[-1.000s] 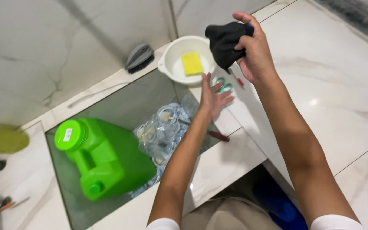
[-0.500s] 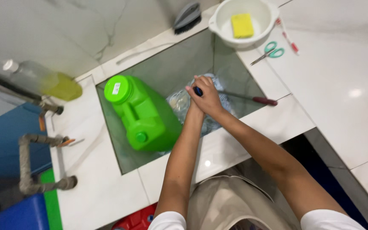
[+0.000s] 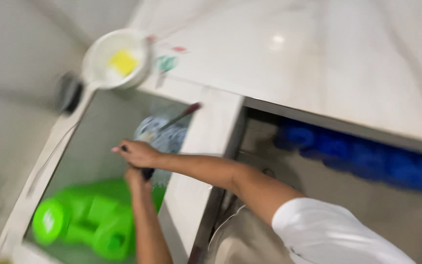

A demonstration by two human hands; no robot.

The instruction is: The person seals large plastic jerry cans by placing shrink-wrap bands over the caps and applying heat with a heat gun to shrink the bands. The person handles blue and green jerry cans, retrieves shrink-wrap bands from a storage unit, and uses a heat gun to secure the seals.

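Observation:
The view is blurred by motion. My right hand (image 3: 140, 152) reaches in from the right over the sunken sink basin (image 3: 98, 142), its fingers closed on a black cloth (image 3: 147, 173). My left hand (image 3: 135, 179) comes up from below and presses against the same cloth just under the right hand; its fingers are mostly hidden. Both hands hover above a green plastic jug (image 3: 89, 222) lying on its side in the basin. Behind them lies a crumpled clear plastic bag (image 3: 164, 138).
A white bowl (image 3: 101, 54) holding a yellow sponge (image 3: 123, 62) stands on the counter corner, with green scissors (image 3: 166, 63) beside it. A red-handled tool (image 3: 184, 113) rests across the basin's rim. A dark object (image 3: 69, 93) sits on the ledge. Blue items (image 3: 367, 156) show under the counter.
The camera has swung round and closer. My hands stay together over the basin, a little lower, and the jug now lies below them in view.

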